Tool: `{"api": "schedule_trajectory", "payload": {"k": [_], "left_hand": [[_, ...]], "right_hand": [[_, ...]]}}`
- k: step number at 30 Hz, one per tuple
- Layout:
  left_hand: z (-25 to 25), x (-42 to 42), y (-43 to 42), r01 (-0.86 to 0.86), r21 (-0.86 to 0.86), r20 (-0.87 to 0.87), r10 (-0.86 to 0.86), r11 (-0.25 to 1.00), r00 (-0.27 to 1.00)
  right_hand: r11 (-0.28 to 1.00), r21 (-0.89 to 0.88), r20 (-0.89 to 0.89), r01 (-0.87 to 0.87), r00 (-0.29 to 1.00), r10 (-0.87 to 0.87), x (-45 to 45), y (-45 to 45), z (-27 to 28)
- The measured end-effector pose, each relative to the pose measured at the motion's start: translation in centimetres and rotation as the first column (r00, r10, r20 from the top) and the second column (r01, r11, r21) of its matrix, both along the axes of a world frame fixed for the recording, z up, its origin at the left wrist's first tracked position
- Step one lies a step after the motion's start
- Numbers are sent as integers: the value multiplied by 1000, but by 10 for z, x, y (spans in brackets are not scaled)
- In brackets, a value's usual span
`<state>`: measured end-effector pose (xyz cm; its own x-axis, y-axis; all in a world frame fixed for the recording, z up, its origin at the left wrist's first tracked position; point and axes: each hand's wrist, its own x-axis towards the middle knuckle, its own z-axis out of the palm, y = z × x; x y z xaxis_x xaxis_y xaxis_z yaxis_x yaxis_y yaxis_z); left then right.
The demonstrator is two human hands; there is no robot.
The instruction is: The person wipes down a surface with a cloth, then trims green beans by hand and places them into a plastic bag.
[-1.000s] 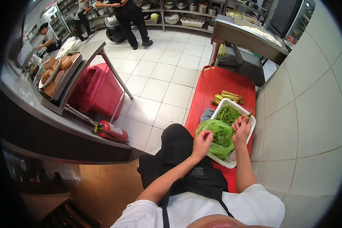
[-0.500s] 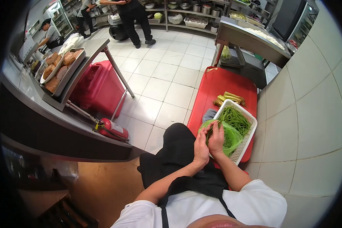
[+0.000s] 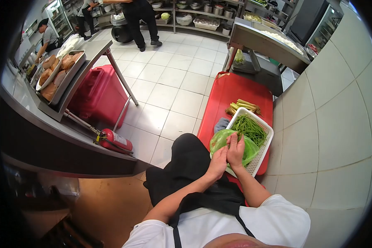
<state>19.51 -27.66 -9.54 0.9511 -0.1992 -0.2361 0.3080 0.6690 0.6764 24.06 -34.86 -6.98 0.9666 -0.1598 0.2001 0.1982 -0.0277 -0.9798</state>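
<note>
A white perforated basket holds a heap of long green beans. A thin green plastic bag lies open over the basket's near left part. Just above the bag, my left hand is closed, its fingers bent in toward my other hand; what they hold is hidden. My right hand is close beside it with curled fingers, and a bit of green bean shows at its fingertips. Cut pale-green stalks lie behind the basket, and a grey cloth is at its left.
The basket stands on a red surface beside a tiled wall. To the left are a metal table with a tray of brown food pieces, a red bin and a fire extinguisher. Other people stand farther back near shelves.
My hands have parted slightly at the fingertips, the left one dropping lower and the right one curling more. The whole view has shifted a little to the left.
</note>
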Motion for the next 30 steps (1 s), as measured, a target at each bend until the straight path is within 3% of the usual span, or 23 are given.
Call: {"api": "schedule_trajectory", "payload": {"k": [6, 9, 12, 15, 18, 21, 24, 27, 30], "left_hand": [[-4, 2, 4, 123, 136, -42, -118, 983, 992], [2, 6, 16, 321, 172, -154, -296, 931, 943], [13, 10, 20, 252, 503, -33, -273, 827, 962], [8, 12, 16, 18, 718, 228, -260, 696, 938], [28, 11, 17, -5, 762, 200, -229, 647, 953], [38, 16, 27, 162, 845, 38, -360, 510, 932], [23, 9, 23, 94, 827, 142, -367, 555, 919], [5, 6, 18, 132, 785, 135, -374, 606, 917], [2, 1, 17, 317, 491, -43, -341, 811, 939]], "right_hand": [[974, -166, -76, -157, 986, 146, -4, -14, 1], [966, -142, -169, -217, 967, 193, 1, -21, -3], [927, 369, -329, -72, 922, 203, -4, -14, 11], [839, 539, -283, 82, 955, 88, 10, -20, 7], [820, 561, -303, 111, 950, 79, 12, -19, 11], [806, 572, -297, 153, 955, 30, 18, -22, 8], [775, 577, -356, 256, 934, -44, 28, -32, 4], [705, 617, -416, 348, 906, -83, 35, -45, 2], [633, 672, -442, 384, 894, -72, 36, -63, -6]]}}
